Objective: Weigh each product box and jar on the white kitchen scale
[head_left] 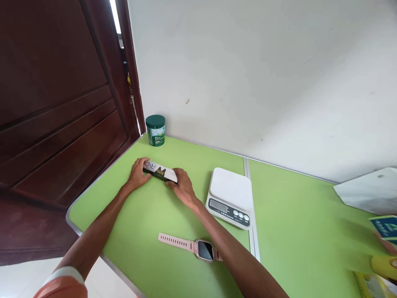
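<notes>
The green table (288, 215) carries everything here. On it, right of centre, lies a white kitchen scale (231, 196). A pink-strapped smartwatch (205, 251) lies nearer the camera, partly behind the right forearm. The long, narrow box (160, 171) rests near the table's far left part, in front of the green tub (155, 130). The left hand (138, 176) and right hand (183, 185) hold its opposite ends, fingers partly closed around them.
</notes>
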`<move>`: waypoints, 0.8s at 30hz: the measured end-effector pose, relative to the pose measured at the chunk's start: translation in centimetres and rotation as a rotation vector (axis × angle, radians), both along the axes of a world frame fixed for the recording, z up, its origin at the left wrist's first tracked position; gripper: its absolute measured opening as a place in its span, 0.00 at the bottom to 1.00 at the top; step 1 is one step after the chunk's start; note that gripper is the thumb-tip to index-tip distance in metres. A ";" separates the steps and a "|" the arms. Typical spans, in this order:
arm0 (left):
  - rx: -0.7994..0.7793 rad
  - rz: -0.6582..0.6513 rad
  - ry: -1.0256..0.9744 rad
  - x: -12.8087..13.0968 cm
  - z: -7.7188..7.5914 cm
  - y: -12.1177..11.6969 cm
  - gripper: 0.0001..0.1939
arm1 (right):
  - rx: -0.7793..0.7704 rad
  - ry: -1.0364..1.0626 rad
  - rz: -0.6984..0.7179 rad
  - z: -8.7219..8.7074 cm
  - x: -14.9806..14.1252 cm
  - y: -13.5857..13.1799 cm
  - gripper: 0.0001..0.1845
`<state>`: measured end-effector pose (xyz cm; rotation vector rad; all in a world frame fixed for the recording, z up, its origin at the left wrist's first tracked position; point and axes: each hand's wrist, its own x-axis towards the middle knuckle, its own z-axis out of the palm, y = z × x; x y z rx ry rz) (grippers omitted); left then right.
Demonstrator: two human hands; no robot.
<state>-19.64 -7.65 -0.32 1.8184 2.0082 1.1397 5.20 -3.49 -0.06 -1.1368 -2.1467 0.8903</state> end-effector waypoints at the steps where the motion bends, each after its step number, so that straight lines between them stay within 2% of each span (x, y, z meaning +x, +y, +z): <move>1: 0.004 -0.014 -0.046 0.5 0.2 -1.2 0.32 | 0.005 0.008 0.019 0.5 0.9 -0.8 0.20; 4: -0.002 -0.077 -0.260 2.8 1.0 -3.6 0.29 | 0.081 0.064 0.078 1.9 4.2 -2.7 0.23; 6: -0.023 -0.152 -0.410 5.0 2.0 -3.9 0.28 | 0.145 0.099 0.074 3.0 7.0 -3.3 0.23; 9: -0.022 -0.278 -0.520 9.2 3.5 -2.5 0.29 | 0.211 0.120 -0.029 4.3 12.2 -3.6 0.25; 12: 0.009 -0.387 -0.533 14.0 4.3 0.0 0.31 | 0.207 0.105 -0.227 4.8 17.6 -3.8 0.31; 15: 0.035 -0.480 -0.543 18.3 3.7 2.2 0.32 | 0.145 0.079 -0.412 3.9 21.9 -3.7 0.37; 18: 0.042 -0.515 -0.543 21.2 2.2 3.8 0.33 | 0.069 0.072 -0.518 2.0 24.4 -3.3 0.43; 21: 0.020 -0.500 -0.525 22.2 0.9 4.6 0.34 | 0.008 0.103 -0.556 0.4 25.3 -2.5 0.46; 24: 0.007 -0.495 -0.512 22.1 0.5 4.7 0.34 | -0.026 0.144 -0.569 -0.1 25.2 -2.1 0.47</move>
